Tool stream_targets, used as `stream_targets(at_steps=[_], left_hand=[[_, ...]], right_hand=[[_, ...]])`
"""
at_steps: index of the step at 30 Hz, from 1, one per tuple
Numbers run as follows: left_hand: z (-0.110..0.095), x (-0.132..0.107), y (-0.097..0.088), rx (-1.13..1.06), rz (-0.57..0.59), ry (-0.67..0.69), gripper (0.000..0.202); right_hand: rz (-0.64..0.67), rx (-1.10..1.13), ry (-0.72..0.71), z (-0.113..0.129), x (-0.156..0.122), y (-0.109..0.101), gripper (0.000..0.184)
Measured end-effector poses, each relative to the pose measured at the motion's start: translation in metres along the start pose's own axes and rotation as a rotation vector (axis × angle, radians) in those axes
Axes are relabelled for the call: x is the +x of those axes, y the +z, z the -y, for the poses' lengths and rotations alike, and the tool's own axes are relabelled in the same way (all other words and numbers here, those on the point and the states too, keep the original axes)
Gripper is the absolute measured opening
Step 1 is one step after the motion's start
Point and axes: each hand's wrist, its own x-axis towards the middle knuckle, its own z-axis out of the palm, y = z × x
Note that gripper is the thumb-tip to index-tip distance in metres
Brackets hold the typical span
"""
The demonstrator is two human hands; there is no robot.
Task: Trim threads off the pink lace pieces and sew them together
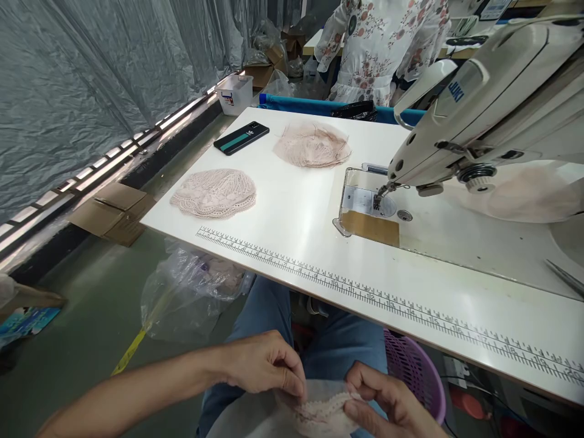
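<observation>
Over my lap, a pale pink lace piece [326, 409] with sheer fabric is stretched between both hands. My left hand [269, 368] pinches its left edge, fingers closed. On the other side my right hand [381, 401] grips the scalloped lace edge between thumb and fingers. Part of the sheer cloth runs below the picture's lower edge. On the white table in front lie a stack of lace pieces [214, 193] at the left and a pile of sheer pink pieces [312, 145] farther back.
A sewing machine [483, 115] stands at the right of the table, with more sheer fabric [524, 194] behind its needle. A phone [241, 138] lies at the far left. Scissors [566, 277] rest at the right edge. Below are a purple basket [415, 371] and plastic bag [187, 298]. A person [374, 48] stands opposite.
</observation>
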Motion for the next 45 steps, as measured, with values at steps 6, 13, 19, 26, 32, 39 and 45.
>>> stream_targets(at_steps=[6, 13, 19, 26, 32, 39, 45], left_hand=[[-0.001, -0.001, 0.004, 0.066, 0.006, 0.011, 0.041], [0.002, 0.000, 0.007, 0.211, -0.056, 0.040, 0.013], [0.000, 0.000, 0.002, 0.116, 0.020, -0.030, 0.015], [0.005, -0.004, -0.003, -0.016, 0.055, -0.003, 0.041], [0.002, -0.002, 0.009, -0.120, -0.010, -0.041, 0.044], [0.004, -0.002, 0.013, 0.021, -0.087, -0.043, 0.029], [0.004, -0.003, 0.012, 0.084, -0.118, -0.066, 0.024]], right_hand=[[-0.046, 0.100, 0.001, 0.003, 0.002, 0.007, 0.037], [0.014, 0.248, -0.024, 0.000, 0.004, 0.009, 0.040], [0.129, 0.292, -0.029, -0.006, 0.006, 0.004, 0.037], [0.117, 0.266, -0.052, -0.013, 0.013, 0.010, 0.038], [0.141, 0.290, -0.008, -0.009, 0.014, 0.017, 0.040], [-0.027, -0.060, 0.037, 0.001, -0.002, 0.011, 0.029], [-0.171, -0.118, 0.017, -0.004, -0.007, 0.019, 0.029]])
